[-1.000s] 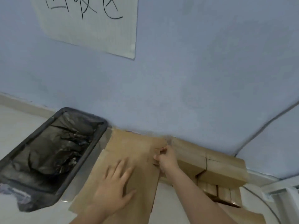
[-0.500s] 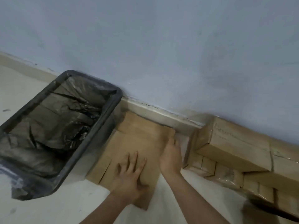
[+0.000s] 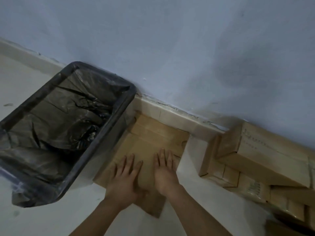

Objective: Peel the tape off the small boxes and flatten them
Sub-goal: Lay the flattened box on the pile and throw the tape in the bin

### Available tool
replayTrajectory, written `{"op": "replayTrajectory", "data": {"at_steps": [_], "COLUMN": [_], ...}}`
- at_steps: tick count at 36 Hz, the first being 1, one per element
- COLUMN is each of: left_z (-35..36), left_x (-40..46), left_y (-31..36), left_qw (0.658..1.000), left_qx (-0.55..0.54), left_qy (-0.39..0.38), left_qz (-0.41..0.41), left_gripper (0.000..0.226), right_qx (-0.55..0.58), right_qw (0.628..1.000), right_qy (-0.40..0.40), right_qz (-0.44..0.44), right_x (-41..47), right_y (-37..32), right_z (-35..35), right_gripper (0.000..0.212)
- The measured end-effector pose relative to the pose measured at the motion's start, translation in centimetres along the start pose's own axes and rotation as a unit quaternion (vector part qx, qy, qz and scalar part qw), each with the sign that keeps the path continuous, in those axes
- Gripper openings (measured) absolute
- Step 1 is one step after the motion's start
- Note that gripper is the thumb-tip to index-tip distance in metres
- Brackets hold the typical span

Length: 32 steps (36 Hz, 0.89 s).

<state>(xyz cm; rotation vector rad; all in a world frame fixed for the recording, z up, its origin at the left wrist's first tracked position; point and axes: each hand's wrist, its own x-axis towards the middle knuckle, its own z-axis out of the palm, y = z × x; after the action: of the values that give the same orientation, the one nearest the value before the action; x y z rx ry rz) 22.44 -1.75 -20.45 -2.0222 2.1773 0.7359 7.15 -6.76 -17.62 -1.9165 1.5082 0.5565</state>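
A flattened brown cardboard box point(image 3: 153, 138) lies on the pale floor against the baseboard, between the bin and the stacked boxes. My left hand point(image 3: 125, 179) presses flat on its near left part, fingers straight and spread. My right hand point(image 3: 166, 174) presses flat beside it on the near right part, fingers straight and together. Several small brown boxes point(image 3: 265, 160) still in box shape are stacked along the wall to the right; some carry clear tape.
A black bin point(image 3: 71, 174) lined with a dark plastic bag stands on the left, touching the flat cardboard's left edge. The blue wall point(image 3: 170, 48) and its baseboard point(image 3: 179, 114) close off the far side. Pale floor point(image 3: 192, 167) shows between the cardboard and the stack.
My right hand left the cardboard's far edge, came back toward me and now lies flat beside the left. The view has tilted down, and the wall paper is out of sight.
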Motion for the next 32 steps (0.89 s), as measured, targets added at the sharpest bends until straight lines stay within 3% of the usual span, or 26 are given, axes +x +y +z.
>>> {"op": "replayTrajectory", "data": {"at_steps": [10,22,25,27,29,31,32], "left_z": [-0.9,-3.0,-3.8,-4.4,-5.0,-5.4,-5.7], "left_x": [0.7,1.1,1.4,1.9,2.4,2.7,2.7], "left_y": [1.5,3.2,4.1,4.6,5.3,6.2,7.1], "left_qw": [0.991,0.984,0.987,0.99,0.987,0.959,0.916], "left_qx": [0.077,0.079,0.071,0.012,-0.081,-0.24,-0.356], "left_qy": [-0.102,-0.145,-0.126,-0.102,-0.078,-0.002,0.049], "left_qz": [-0.039,-0.061,-0.069,-0.093,-0.118,-0.154,-0.178], "left_gripper": [0.109,0.11,0.097,0.066,0.048,0.043,0.036], "right_qx": [-0.012,-0.032,-0.019,0.041,0.182,0.397,0.504], "right_qw": [0.999,0.998,1.0,0.993,0.964,0.892,0.836], "right_qy": [-0.039,-0.057,-0.011,0.109,0.195,0.214,0.211], "right_qz": [0.011,0.025,0.019,0.008,0.015,0.04,0.056], "right_x": [0.6,-0.1,0.1,0.3,0.2,0.0,-0.1], "right_y": [0.1,-0.7,-0.5,0.0,0.1,-0.3,-0.7], "right_z": [-0.3,-1.8,-2.1,-2.3,-2.8,-3.5,-4.0], "right_gripper": [0.114,0.096,0.069,0.046,0.045,0.038,0.032]}}
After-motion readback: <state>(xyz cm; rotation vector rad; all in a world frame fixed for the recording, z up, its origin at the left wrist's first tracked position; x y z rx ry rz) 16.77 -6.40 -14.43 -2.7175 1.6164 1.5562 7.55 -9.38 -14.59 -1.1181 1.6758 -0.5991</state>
